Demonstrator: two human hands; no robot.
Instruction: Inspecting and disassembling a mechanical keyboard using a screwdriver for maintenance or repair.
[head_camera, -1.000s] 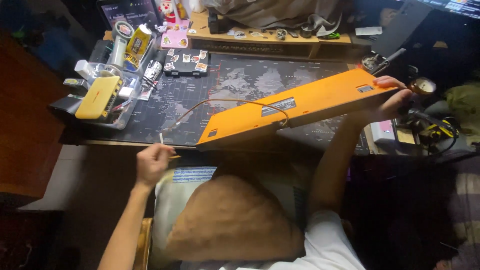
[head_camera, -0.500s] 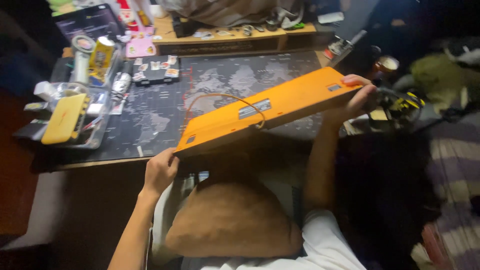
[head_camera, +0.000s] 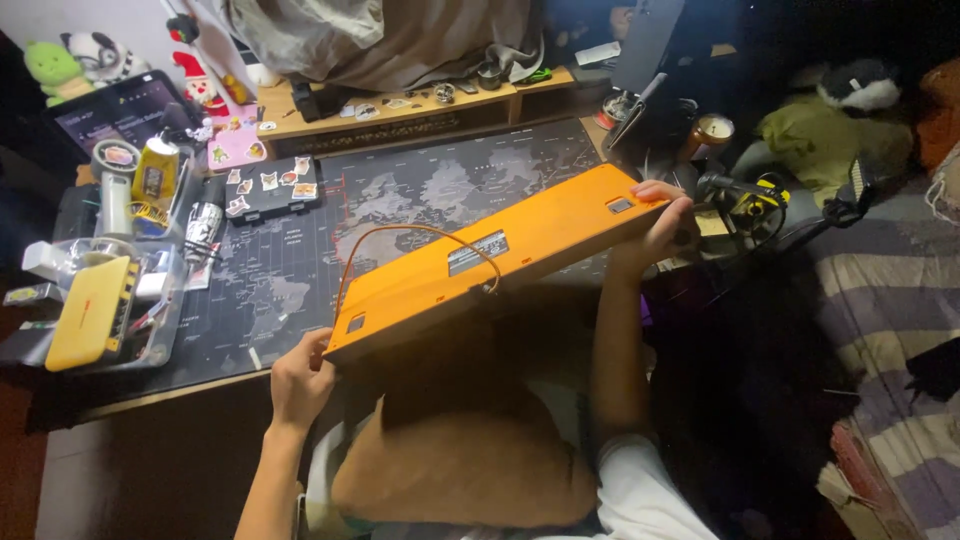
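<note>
An orange keyboard (head_camera: 520, 245) is held upside down and tilted above my lap, its underside and a grey label facing up. A thin orange cable (head_camera: 400, 236) arcs over its back. My left hand (head_camera: 300, 382) grips the keyboard's near left corner. My right hand (head_camera: 655, 225) grips its far right end. A tan cushion (head_camera: 470, 465) lies on my lap below the keyboard.
A desk with a dark map-printed mat (head_camera: 300, 260) lies ahead. A clear tray (head_camera: 150, 335) with a yellow case (head_camera: 90, 310) sits at the left, next to a yellow can (head_camera: 155, 175) and a sticker-covered black box (head_camera: 272, 190). A wooden shelf (head_camera: 400, 110) runs at the back. Clutter and cables lie at the right.
My left hand rose from the desk edge and took hold of the keyboard's near left corner. The keyboard now sits closer over my lap, and the view has shifted.
</note>
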